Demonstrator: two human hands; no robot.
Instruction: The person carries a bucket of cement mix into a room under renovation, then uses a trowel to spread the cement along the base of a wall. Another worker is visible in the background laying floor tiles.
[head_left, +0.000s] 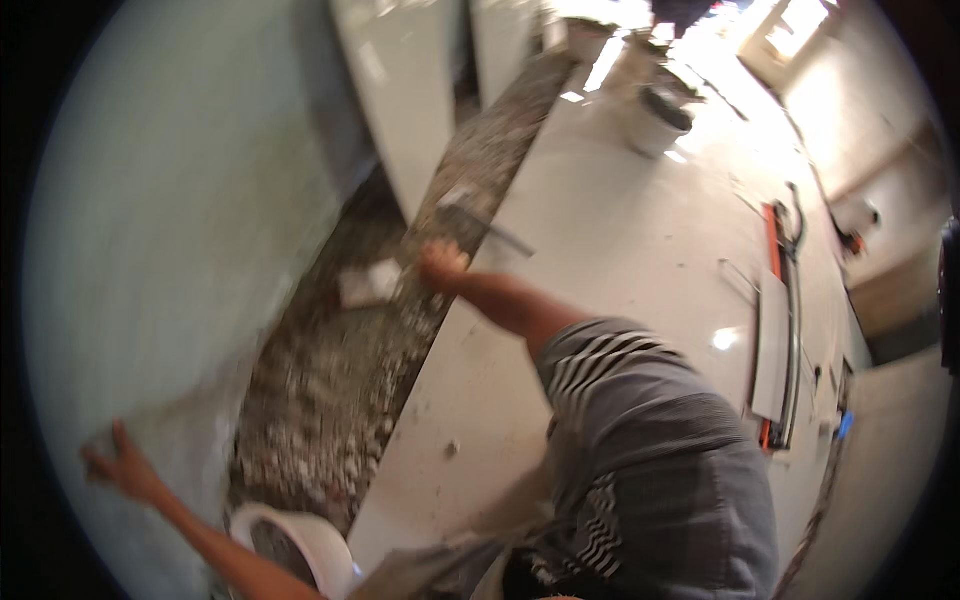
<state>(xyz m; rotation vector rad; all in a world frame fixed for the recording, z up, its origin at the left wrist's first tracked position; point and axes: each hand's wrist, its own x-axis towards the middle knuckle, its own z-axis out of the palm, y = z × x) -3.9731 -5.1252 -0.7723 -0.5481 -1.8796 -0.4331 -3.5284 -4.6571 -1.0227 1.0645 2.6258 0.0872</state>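
Observation:
At the lower left my left hand (125, 468) is stretched out over the pale wall (190, 200), its fingers spread and holding nothing; contact with the wall is hard to judge. Farther ahead, my right hand (442, 266) is down at the border between rough rubble (320, 410) and the white tiled floor (580, 230). Motion blur smears its fingers. Just beyond it lies a tool with a straight dark handle (508, 240), its head on the rubble. A whitish block (370, 284) sits on the rubble beside that hand.
Below my left forearm stands a white bucket (325, 550). Tall white panels (400, 90) lean near the wall. Another bucket (655, 125) stands on the tiles farther off. Along the right lies a long tile cutter (790, 330) with orange parts.

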